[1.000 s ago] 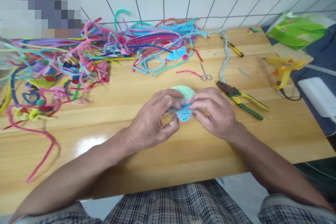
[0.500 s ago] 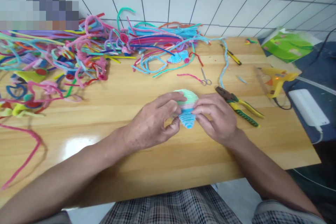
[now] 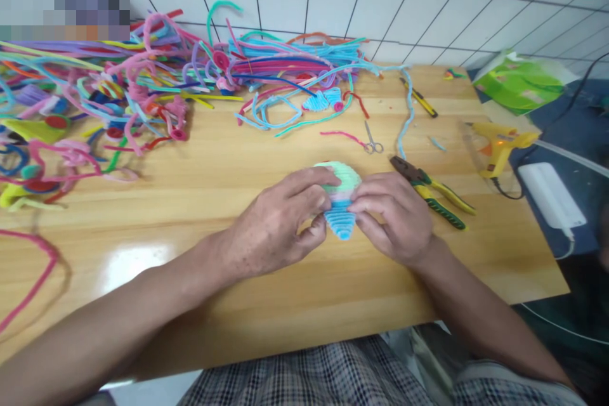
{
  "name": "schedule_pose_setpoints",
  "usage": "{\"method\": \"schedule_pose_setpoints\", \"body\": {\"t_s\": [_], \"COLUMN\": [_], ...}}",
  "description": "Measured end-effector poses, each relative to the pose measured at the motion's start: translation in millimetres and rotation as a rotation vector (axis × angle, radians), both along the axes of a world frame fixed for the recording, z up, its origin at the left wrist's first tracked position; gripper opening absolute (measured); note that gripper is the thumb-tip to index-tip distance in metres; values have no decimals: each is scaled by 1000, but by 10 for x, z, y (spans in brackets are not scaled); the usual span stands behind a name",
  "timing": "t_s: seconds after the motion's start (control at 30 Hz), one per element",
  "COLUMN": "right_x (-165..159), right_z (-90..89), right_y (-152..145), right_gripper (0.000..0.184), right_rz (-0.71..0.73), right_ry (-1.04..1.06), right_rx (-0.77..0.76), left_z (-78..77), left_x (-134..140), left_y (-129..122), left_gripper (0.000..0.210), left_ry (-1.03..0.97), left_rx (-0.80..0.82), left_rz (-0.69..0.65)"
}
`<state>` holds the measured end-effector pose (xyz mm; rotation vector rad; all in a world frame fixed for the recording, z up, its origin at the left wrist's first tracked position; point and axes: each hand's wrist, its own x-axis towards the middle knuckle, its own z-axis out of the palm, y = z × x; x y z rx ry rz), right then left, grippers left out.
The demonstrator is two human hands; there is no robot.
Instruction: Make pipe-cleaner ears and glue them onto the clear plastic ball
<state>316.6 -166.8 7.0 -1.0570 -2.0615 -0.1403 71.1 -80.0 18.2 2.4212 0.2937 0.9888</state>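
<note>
Between my hands is a pipe-cleaner craft piece, coiled in rows, with a light green rounded top, a pale pink band and a blue pointed lower end. My left hand grips its left side, thumb and fingers closed on the edge. From the right, my right hand pinches the blue and pink part between thumb and fingertips. The fingers hide both side edges. Just beyond my right hand lie pliers with yellow-green handles. Small scissors rest on the table farther back.
A tangled heap of colourful pipe cleaners covers the back left of the wooden table. At the right are a yellow glue gun, a white power adapter and a green packet. A yellow cutter knife lies near the tiled wall.
Both hands keep their hold on the craft piece, which sits slightly lower with a little more of its blue tip showing. The camera view has shifted slightly.
</note>
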Motion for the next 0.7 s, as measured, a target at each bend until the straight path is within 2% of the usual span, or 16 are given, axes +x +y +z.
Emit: {"method": "schedule_pose_setpoints", "body": {"t_s": [0.5,0.7], "right_x": [-16,-13], "right_z": [49,52], "right_y": [-36,-34], "right_gripper": [24,21], "right_rz": [-17,-12], "right_ry": [-50,-75], "right_rx": [-12,19], "left_z": [7,6], "left_x": [-17,-16], "left_y": [-6,0], "left_gripper": [16,15], "left_ry": [15,20], "left_rx": [24,46], "left_rz": [-18,-22]}}
